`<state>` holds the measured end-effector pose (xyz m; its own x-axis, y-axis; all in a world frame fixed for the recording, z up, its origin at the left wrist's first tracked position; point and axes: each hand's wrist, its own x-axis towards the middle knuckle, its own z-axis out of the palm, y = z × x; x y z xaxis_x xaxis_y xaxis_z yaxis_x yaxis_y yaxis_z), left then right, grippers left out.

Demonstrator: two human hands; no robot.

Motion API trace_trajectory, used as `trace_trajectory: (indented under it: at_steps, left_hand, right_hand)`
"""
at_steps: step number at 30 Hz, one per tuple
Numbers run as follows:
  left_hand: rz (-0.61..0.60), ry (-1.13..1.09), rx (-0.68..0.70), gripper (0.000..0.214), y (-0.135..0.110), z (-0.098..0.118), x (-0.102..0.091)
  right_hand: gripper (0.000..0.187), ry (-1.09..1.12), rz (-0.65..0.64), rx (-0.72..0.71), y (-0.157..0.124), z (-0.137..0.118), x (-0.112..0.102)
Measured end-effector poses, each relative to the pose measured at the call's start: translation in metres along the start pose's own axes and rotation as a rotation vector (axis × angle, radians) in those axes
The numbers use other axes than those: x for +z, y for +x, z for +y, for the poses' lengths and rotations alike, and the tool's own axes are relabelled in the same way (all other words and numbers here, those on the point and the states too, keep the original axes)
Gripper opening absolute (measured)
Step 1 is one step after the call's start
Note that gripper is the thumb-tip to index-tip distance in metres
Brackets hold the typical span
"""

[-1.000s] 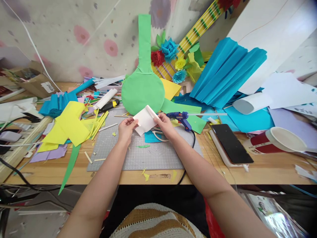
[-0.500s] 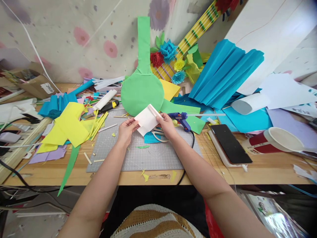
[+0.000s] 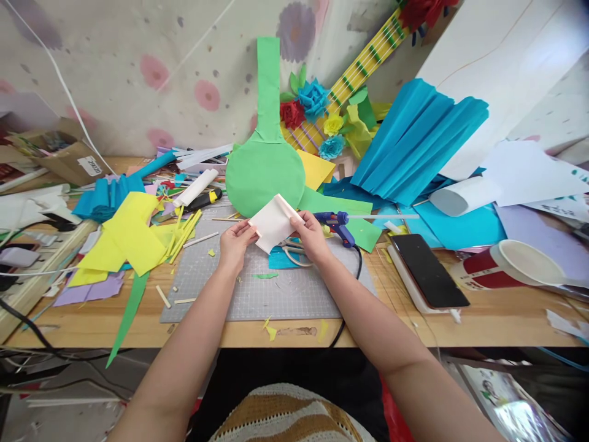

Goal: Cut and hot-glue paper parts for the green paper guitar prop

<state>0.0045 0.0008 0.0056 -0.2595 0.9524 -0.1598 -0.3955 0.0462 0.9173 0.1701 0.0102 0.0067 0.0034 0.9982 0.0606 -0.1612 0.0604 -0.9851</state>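
A piece of white paper (image 3: 274,224) with a folded or rolled edge is held up between my two hands over the grey cutting mat (image 3: 285,301). My left hand (image 3: 237,245) pinches its left edge between thumb and fingers. On the opposite side, my right hand (image 3: 309,234) grips the folded edge. Under the paper, beside my right hand, lie scissors (image 3: 299,248) on a scrap of blue paper (image 3: 281,259), partly covered. Behind the paper a green round-bodied, long-necked paper shape (image 3: 265,175) leans upright. A blue glue gun (image 3: 338,224) lies just right of my right hand.
Yellow paper sheets (image 3: 133,236) and paper scraps crowd the left. A utility knife (image 3: 207,199) lies behind the mat. On the right are a phone (image 3: 430,270), a paper cup (image 3: 506,264) and pleated blue paper (image 3: 418,144). The glue gun's black cord (image 3: 359,264) runs over the front edge.
The view has shifted slightly, so the table sits a little lower in the picture. Both hands keep the same grip on the white paper, which has barely moved.
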Motion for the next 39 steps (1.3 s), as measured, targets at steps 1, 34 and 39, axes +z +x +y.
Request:
trace_trajectory:
  at_steps: [1, 34, 39]
  left_hand:
    - [0.008, 0.001, 0.000, 0.034, 0.0002, 0.0001, 0.0002]
    - [0.025, 0.005, 0.079, 0.034, 0.0022, -0.0018, -0.0025]
    - [0.027, -0.006, 0.089, 0.033, 0.0027, -0.0028, -0.0013]
  right_hand:
    - [0.033, -0.001, -0.001, 0.004, 0.0002, 0.0006, 0.0000]
    - [0.035, 0.035, -0.067, 0.019, -0.0008, 0.0015, 0.0008]
    - [0.034, 0.030, -0.074, 0.021, -0.0020, 0.0005, 0.0014]
